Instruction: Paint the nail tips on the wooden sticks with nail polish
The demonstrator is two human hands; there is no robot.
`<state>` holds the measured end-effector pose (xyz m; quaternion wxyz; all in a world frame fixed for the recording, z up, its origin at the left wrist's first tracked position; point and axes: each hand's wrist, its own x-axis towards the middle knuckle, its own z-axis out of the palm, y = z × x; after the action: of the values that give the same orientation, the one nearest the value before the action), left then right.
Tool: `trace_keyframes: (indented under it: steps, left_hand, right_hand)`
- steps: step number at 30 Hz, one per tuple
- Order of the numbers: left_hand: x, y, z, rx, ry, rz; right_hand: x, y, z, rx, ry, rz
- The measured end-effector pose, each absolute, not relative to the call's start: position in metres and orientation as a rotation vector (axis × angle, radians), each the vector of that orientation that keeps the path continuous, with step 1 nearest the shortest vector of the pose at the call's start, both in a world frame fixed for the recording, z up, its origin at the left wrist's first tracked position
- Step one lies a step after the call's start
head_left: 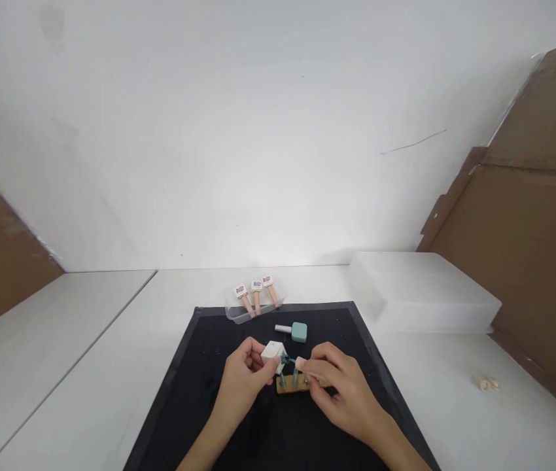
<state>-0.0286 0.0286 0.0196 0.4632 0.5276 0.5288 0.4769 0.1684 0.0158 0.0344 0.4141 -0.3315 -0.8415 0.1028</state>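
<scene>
My left hand [244, 371] is closed on a white square nail polish bottle [273, 350], held above a black mat. A dark green piece [286, 359] shows beside my left thumb; what it is I cannot make out. In my right hand [339, 386], fingers pinch a nail polish brush by its pale cap [300, 362], its tip pointing left toward the green piece and the bottle. Just below both hands lies a yellowish strip stand [288, 387] with several grey-green nail tips [295, 377] upright on it, partly covered by my right fingers.
A teal nail polish bottle [299, 332] with a white cap lies behind my hands on the mat [219, 353]. Further back, a clear tray [239, 318] holds three white bottles with pinkish caps. To the right are a white box [425, 294] and small beige pieces [486, 383].
</scene>
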Motion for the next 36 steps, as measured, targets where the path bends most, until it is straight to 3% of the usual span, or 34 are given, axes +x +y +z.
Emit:
trace_keyframes:
  steps: [27,31,36]
  left_hand:
    - [-0.0299,0.029,0.0231,1.303,1.43,0.954]
    - [-0.0297,0.0277,0.026,1.484,1.483,0.994]
    - [-0.0285,0.0281,0.0286,1.585,1.47,1.029]
  right_hand:
    - [0.1655,0.0178,0.0329,-0.741,-2.313,-0.269]
    - [0.1637,0.0179,0.0282,-0.808,-2.276,-0.136]
    - [0.1624,0.018,0.031,-0.957,-2.152,0.324]
